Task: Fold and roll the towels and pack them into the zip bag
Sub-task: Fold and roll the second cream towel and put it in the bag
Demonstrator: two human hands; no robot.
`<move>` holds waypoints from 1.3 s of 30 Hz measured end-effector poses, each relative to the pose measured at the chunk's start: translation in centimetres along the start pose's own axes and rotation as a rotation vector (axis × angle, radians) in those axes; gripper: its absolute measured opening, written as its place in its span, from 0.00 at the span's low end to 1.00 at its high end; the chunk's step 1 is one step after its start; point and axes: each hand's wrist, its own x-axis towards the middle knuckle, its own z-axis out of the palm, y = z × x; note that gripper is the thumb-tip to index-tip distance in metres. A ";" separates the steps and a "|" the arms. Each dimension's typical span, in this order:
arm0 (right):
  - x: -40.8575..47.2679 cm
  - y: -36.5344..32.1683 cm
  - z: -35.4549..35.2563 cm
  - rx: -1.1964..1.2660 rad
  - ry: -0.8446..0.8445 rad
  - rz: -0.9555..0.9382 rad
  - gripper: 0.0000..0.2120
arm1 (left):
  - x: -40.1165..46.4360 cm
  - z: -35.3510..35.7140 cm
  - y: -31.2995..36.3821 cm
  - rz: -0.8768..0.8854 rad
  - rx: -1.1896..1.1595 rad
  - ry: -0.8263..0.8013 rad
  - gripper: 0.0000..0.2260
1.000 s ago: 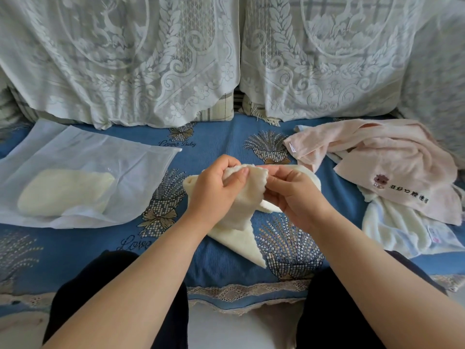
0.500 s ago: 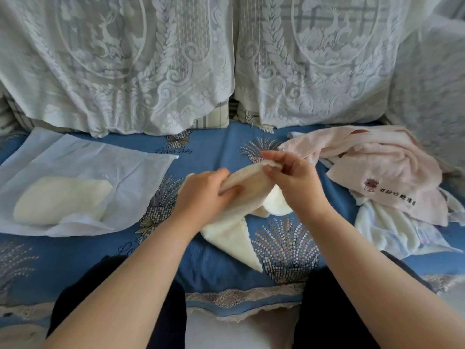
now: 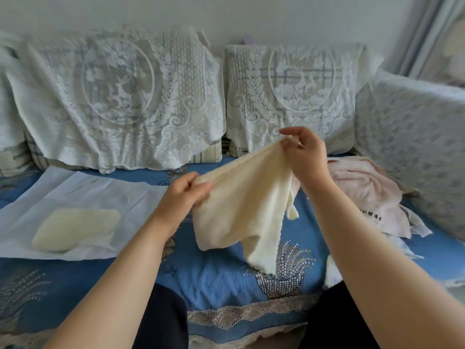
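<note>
Head view, the only view supplied. The cream towel [image 3: 241,210] was held clear of the blue sofa seat [image 3: 214,278], suspended between both hands at the centre of the scene. The left hand [image 3: 185,195] pinched one upper corner, thumb and fingers closed on the cloth; the right hand [image 3: 303,157] pinched the opposite corner between thumb and forefinger, the remaining fingers loosely curled. The right hand stood higher and farther than the left, so the held upper edge ran on a slant, rising from near left to far right. Below that edge the cloth hung in loose folds, its lowest point just above the seat, with a small tab dangling under the right hand. In my judgement the towel was being opened out for folding, and the coming move turns on levelling that slanted edge before the cloth is laid flat on the seat directly below. Both forearms reached forward from the near edge, the left lower and the right raised, wrists bent inward toward the cloth. The zip bag [image 3: 83,197] lay flat on the seat to the left, well apart from the hands and nearer the left one, with one rolled towel [image 3: 75,229] already inside. A pink towel [image 3: 364,195] lay heaped at the right, just beyond the right forearm, not yet folded.
</note>
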 end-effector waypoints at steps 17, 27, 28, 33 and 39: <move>1.7 0.6 -4.9 0.321 0.160 0.198 0.11 | -0.3 -3.7 4.0 0.056 -0.230 0.082 0.12; 2.1 3.9 -4.7 0.194 0.142 0.386 0.11 | -2.3 -1.5 11.5 0.200 0.324 -0.257 0.13; 2.1 4.1 -5.0 0.207 0.162 0.390 0.11 | -1.4 -2.3 10.8 0.242 0.658 -0.144 0.16; 2.2 3.7 -5.6 0.238 0.203 0.309 0.11 | -0.2 -3.7 8.8 0.223 1.162 -0.143 0.24; 2.5 3.6 -5.4 0.142 0.174 0.305 0.12 | -2.2 -3.0 10.6 0.129 0.059 -0.560 0.21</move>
